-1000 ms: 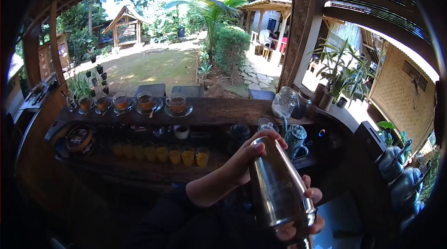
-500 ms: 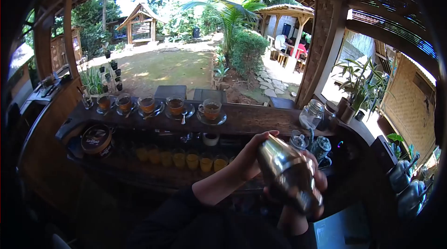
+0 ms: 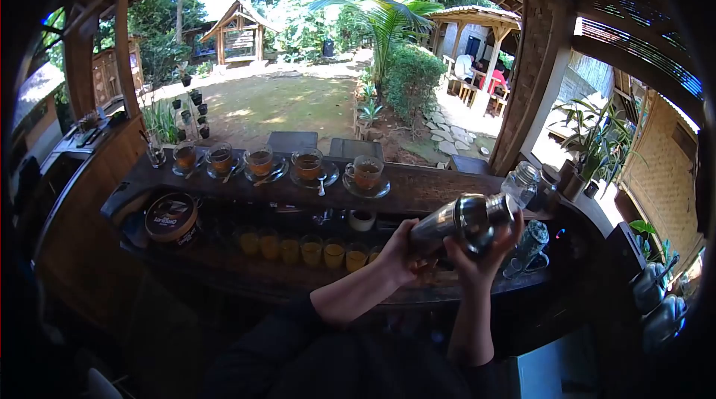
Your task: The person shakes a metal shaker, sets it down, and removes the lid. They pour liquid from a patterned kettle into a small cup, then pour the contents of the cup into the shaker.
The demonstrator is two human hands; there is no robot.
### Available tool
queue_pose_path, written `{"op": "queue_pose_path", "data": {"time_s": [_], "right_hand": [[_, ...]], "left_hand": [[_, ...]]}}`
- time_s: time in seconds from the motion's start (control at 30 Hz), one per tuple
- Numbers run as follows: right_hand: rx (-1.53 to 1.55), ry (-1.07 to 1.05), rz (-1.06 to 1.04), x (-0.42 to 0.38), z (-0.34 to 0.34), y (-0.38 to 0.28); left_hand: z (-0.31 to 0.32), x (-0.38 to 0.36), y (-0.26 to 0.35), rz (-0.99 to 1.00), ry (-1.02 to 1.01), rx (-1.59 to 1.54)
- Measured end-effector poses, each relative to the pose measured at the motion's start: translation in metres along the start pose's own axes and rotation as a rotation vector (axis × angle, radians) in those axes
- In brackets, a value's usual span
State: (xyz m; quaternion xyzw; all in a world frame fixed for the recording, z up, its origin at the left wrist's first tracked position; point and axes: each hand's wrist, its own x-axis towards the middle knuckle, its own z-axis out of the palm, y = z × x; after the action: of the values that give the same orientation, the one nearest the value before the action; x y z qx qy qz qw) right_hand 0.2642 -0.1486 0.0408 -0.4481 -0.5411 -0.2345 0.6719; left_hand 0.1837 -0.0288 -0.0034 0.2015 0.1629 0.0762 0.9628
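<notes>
A shiny metal shaker (image 3: 459, 226) is held tilted above the counter, its capped end up and to the right. My left hand (image 3: 403, 253) is closed round its lower left end. My right hand (image 3: 485, 253) wraps the right end, near the cap. Behind the shaker, on the dark wooden counter (image 3: 425, 189), stands a row of several glass cups of amber drink, the nearest one (image 3: 366, 173) on a glass saucer. A glass jar (image 3: 520, 181) stands just beyond my right hand.
Several glasses of yellow drink (image 3: 333, 255) line the lower shelf, with a round brown tub (image 3: 172, 218) at its left. A patterned glass mug (image 3: 532, 242) is at the right. Metal pots (image 3: 662, 317) sit far right. People (image 3: 496, 77) sit under a distant shelter.
The shaker has swung from pointing down and right to pointing up and right, with both hands still on it. The surroundings have shifted slightly right in view.
</notes>
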Motion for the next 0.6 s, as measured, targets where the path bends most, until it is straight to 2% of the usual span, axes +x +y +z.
{"op": "queue_pose_path", "data": {"time_s": [0.03, 0.07, 0.1, 0.13, 0.17, 0.2, 0.23, 0.27, 0.33, 0.37, 0.4, 0.43, 0.5, 0.53, 0.57, 0.6], "right_hand": [[0.001, -0.010, 0.290, 0.001, 0.001, 0.005], [0.120, 0.049, 0.305, -0.007, -0.002, 0.007], [0.136, 0.074, 0.072, -0.012, -0.003, 0.007], [0.163, -0.030, -0.012, -0.007, -0.007, -0.015], [0.178, -0.076, -0.046, -0.009, -0.007, -0.028], [0.194, -0.123, -0.080, -0.011, -0.007, -0.040], [0.335, -0.042, -0.103, -0.017, -0.003, -0.043], [0.474, 0.039, -0.129, -0.022, 0.000, -0.046], [0.412, 0.021, -0.228, -0.012, -0.009, -0.038], [0.218, -0.049, -0.215, -0.011, -0.027, -0.013], [0.022, -0.120, -0.217, -0.009, -0.045, 0.012], [0.031, -0.071, 0.108, -0.013, -0.046, 0.022], [-0.045, -0.128, -0.082, -0.012, -0.066, 0.016], [-0.027, -0.121, -0.234, -0.017, -0.077, 0.012], [0.180, -0.098, -0.419, 0.003, -0.062, -0.022], [0.282, -0.082, -0.225, -0.008, -0.069, -0.046]], "left_hand": [[0.000, -0.007, -0.008, 0.003, -0.004, 0.005], [0.005, -0.014, -0.012, 0.017, 0.019, 0.006], [0.012, -0.017, -0.008, 0.039, 0.038, 0.003], [0.022, -0.027, 0.000, 0.066, -0.278, 0.038], [0.038, -0.038, -0.001, 0.227, -0.366, 0.021], [0.045, -0.041, 0.001, 0.255, -0.475, 0.059], [0.052, -0.044, 0.002, 0.280, -0.585, 0.100], [0.060, -0.049, 0.002, 0.277, -0.610, 0.124], [0.057, -0.027, -0.005, 0.263, -0.465, 0.116], [0.048, -0.009, -0.010, 0.229, -0.377, 0.108], [0.021, 0.018, -0.017, 0.092, -0.303, 0.116], [0.003, 0.036, -0.027, 0.028, -0.080, 0.129], [0.015, 0.024, -0.046, 0.023, -0.145, 0.071], [0.038, 0.009, -0.050, 0.227, -0.214, 0.189], [0.044, 0.013, -0.051, 0.226, -0.330, 0.109], [0.051, 0.017, -0.052, 0.215, -0.447, 0.028]]}}
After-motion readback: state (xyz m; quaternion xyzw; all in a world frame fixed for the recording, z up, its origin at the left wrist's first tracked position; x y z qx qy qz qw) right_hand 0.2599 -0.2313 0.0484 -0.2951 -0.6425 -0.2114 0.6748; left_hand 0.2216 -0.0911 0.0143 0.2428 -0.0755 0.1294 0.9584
